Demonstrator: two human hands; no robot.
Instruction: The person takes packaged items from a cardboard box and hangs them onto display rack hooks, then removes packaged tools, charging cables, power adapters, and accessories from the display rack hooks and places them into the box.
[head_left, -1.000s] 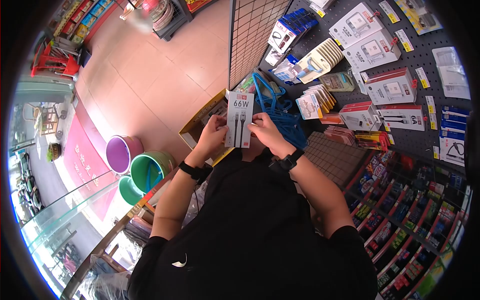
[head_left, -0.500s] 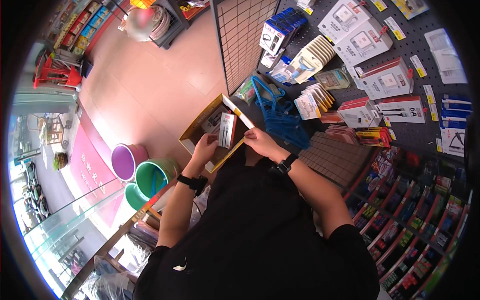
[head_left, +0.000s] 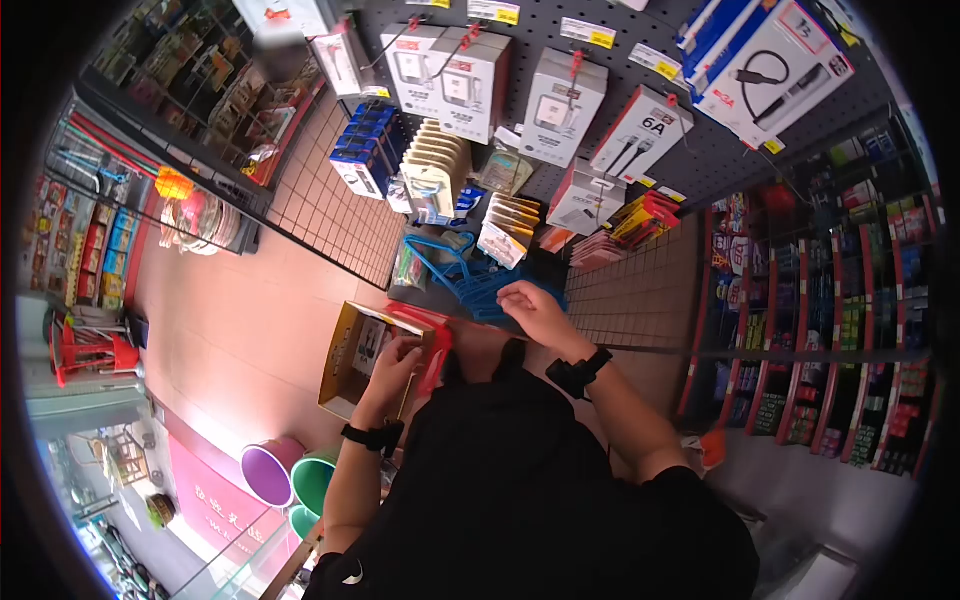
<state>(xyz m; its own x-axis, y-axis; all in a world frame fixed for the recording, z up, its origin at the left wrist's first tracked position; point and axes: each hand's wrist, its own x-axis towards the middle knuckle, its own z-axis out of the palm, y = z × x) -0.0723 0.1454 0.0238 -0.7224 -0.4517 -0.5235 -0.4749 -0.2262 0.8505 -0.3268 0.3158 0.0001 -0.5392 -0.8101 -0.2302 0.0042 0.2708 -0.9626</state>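
Note:
An open yellow-edged cardboard box [head_left: 340,372] stands low in front of me, with small packages inside. Over its right side is my left hand [head_left: 397,362], fingers curled together; whether they grip anything is hidden. My right hand [head_left: 528,305] is raised beside the blue hangers [head_left: 462,278], its fingers bent and close together, with no item visible in them. Above the hands, boxed chargers [head_left: 455,85] and a white 6A cable box [head_left: 640,138] hang from the pegboard.
A wire grid panel [head_left: 335,215] runs left of the pegboard. Purple [head_left: 270,472] and green [head_left: 315,482] buckets stand at the lower left. Shelves of small packets [head_left: 800,340] line the right side. A red stool [head_left: 95,350] is at the far left.
The view has swung right, toward the pegboard. The 66W cable box went from my hands into the yellow-edged box. My right hand has left the box rim and moved toward the hangers.

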